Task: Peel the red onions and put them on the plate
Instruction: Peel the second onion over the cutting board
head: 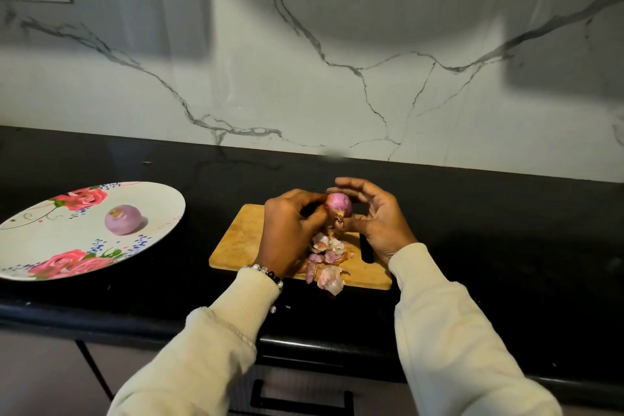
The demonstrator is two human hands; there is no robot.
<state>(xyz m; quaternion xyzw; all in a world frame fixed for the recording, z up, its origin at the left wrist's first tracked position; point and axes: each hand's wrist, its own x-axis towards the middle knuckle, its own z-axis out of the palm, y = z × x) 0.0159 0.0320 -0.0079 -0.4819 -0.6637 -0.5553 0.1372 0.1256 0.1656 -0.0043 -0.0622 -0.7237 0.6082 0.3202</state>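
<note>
Onion (339,204) upright between hands (root down)

Taking the wooden cutting board (250,240) as landmark, the black worktop (489,230) lies bare to its right and behind it up to the marble wall (304,78), so a hand could pass freely there. To the board's left a strip of bare worktop separates it from the floral plate (50,246), whose rim rises as the only obstacle on that side; a peeled onion (123,219) sits near the plate's middle, with open plate surface around it. On the board's near half a heap of onion skins (326,263) spills over the front edge. Above the board, the left hand (290,230) and right hand (378,219) crowd round a red onion (339,204), blocking its centre.
</note>
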